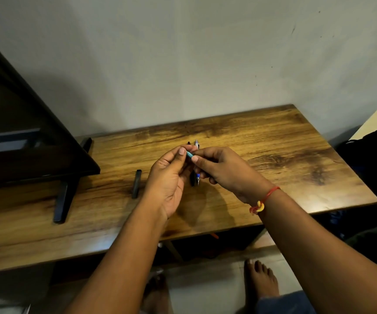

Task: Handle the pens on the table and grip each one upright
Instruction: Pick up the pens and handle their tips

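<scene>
Pinching tilted short teal plastic pen [189, 154] between left hand [171, 175] and right hand [225, 171], likely to swing upright. 2 slim pens [193, 181] queued flat on brown wooden table [273, 159].

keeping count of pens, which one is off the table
The teal pen, pinched between left hand and right hand; the black pen and blue pen lie on the table.

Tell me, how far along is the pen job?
Nothing shows as finished. In hand: the left hand and right hand both pinch a teal pen, which looks slanted, not upright. Left to do: a black pen and a blue pen lie on the table under the hands.
</scene>
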